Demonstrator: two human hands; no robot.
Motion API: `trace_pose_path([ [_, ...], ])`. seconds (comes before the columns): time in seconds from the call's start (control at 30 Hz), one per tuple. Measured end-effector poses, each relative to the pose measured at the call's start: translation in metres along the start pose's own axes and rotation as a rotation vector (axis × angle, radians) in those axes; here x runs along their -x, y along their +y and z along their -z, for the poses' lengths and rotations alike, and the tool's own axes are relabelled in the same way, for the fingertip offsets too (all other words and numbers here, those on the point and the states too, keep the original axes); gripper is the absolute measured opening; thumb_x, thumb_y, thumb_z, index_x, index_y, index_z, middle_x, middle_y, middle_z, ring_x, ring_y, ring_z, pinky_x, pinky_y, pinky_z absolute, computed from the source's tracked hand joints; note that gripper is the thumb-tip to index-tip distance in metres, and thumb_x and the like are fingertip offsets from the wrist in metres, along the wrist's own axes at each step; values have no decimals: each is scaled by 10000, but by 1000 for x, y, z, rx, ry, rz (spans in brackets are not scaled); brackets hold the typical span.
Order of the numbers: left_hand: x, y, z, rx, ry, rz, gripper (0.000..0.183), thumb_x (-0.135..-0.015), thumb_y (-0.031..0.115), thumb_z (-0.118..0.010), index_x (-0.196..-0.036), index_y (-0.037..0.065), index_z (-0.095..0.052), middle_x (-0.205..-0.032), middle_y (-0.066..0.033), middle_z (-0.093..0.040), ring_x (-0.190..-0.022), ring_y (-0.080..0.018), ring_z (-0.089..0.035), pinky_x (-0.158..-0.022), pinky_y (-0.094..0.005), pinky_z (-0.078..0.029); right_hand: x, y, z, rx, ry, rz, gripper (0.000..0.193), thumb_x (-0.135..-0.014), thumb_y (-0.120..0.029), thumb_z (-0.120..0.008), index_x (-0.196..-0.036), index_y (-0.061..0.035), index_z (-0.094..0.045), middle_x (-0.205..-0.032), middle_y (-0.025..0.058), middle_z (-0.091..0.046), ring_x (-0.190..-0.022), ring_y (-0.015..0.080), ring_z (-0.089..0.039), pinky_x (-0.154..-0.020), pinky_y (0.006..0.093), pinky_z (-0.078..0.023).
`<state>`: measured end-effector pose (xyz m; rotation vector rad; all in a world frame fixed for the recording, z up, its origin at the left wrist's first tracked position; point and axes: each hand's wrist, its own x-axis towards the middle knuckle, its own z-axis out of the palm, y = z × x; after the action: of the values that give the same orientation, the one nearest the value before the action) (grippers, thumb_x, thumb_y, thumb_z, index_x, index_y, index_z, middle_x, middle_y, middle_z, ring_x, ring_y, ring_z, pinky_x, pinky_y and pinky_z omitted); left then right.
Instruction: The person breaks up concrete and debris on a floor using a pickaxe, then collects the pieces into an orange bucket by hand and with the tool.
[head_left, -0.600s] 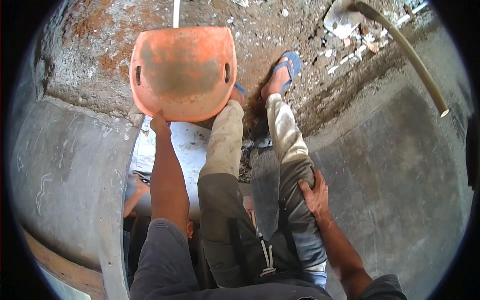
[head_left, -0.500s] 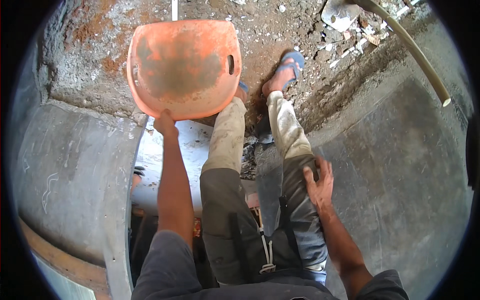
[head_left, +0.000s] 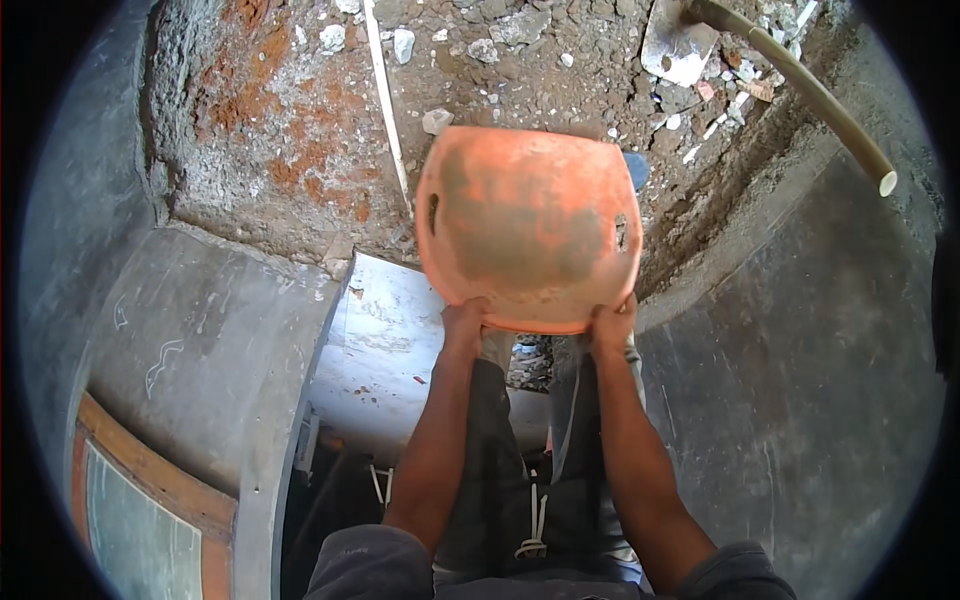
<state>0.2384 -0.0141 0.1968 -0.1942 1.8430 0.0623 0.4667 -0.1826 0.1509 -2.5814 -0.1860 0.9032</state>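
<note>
At left, pale scrawl point(head_left: 158, 368), perhaps writing, hands point(head_left: 464, 326) point(head_left: 611, 326) gripping orange pan point(head_left: 530, 225)

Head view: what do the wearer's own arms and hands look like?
Dark grey sleeves, left and right, end around the elbows, leaving the forearms bare. The left hand and right hand wear no gloves; no watch or bracelet shows.

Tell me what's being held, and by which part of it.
A shallow orange plastic pan, held by its near rim: the left grip towards that rim's left end, the right grip at its right end.
</note>
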Motion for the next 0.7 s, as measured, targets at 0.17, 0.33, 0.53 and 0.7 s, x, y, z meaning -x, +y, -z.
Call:
trace_pose_path([
  [0.17, -45, 19, -24, -64, 6, -1, 225, -805, 8, -595, -1019, -59, -604, -967, -139, -647, -746, -256, -682, -580, -386, -611, -23, -63, -11, -292, -129, -487, 529, -737, 94, -527, -1249, -40, -541, -934, 98, -614, -561, 179, -581, -419, 292, -471],
  [0.33, -134, 11, -71, 125, -116, 11, 317, -845, 51, -577, -1132, -83, -583, -1041, -176, -673, -869, -318, -730, -670, -455, -662, -123, -15, -57, -226, 10, -118, 507, -758, 40, -543, -1259, -33, -533, -940, 104, -623, -676, 210, -630, -477, 349, -502],
  [0.53, -124, 42, -55, -334, 29, 53, 318, -884, 180, -625, -1151, 8, -611, -1011, -145, -682, -824, -328, -716, -661, -485, -639, -121, -34, -49, 151, -254, -375, 504, -876, -215, -622, -1323, 1, -533, -1109, 228, -687, -967, 347, -674, -881, 435, -524],
  [0.7, -54, 123, -92, -1211, 430, -203, 363, -909, 302, -662, -1146, 27, -667, -1019, -145, -699, -807, -325, -718, -623, -436, -626, -188, -168, 63, -817, -255, -466, 910, -951, -647, -571, -1544, 10, -359, -1467, 277, -483, -1348, 444, -499, -1048, 597, -457],
])
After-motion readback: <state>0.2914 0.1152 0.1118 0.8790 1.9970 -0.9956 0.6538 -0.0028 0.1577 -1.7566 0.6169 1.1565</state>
